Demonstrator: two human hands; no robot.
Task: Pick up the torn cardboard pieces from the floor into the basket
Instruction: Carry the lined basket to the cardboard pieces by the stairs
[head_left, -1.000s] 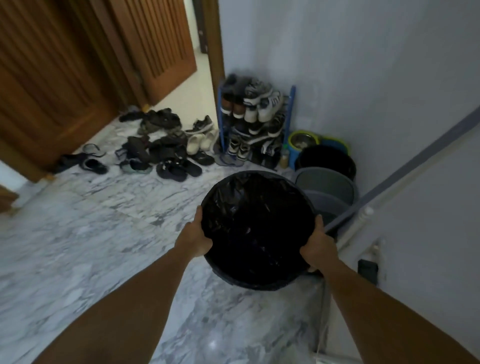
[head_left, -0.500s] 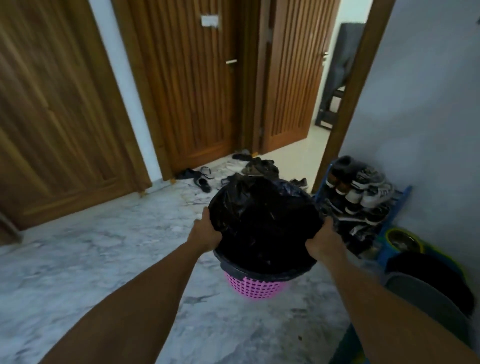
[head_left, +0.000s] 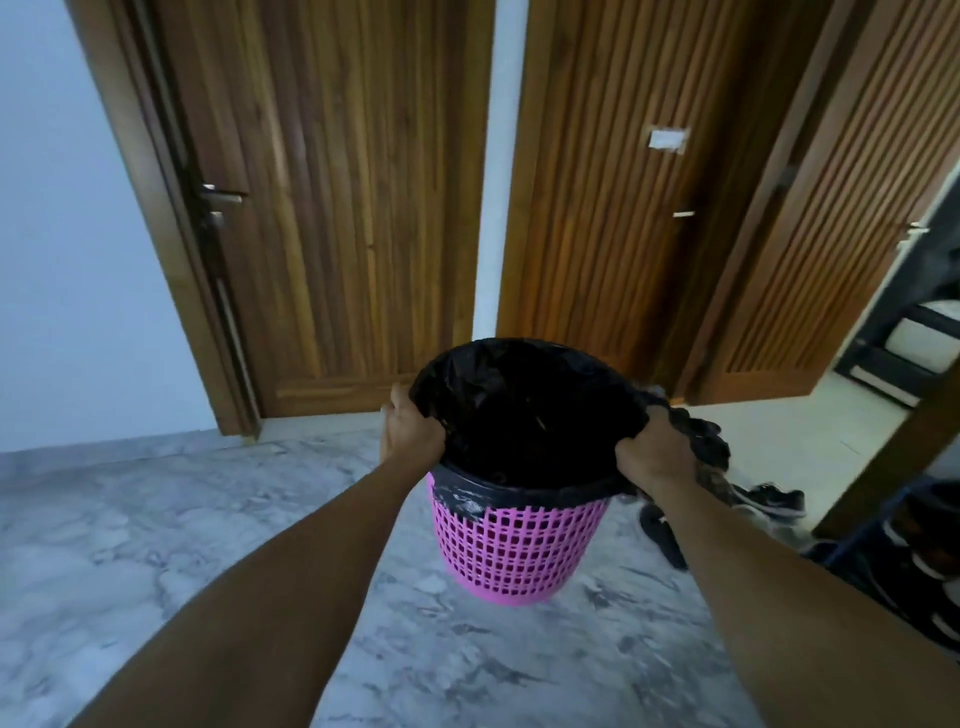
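Both hands carrying the pink basket, clear of the marble floor.

The left hand (head_left: 410, 431) curls its fingers over the near-left rim of the basket (head_left: 514, 551), which hangs between the outstretched arms, lined with a black bag (head_left: 524, 410). The right hand (head_left: 655, 453) clutches the opposite rim. Wooden doors (head_left: 363, 208) stand behind; shoes (head_left: 769, 500) lie at the right. No cardboard pieces show.
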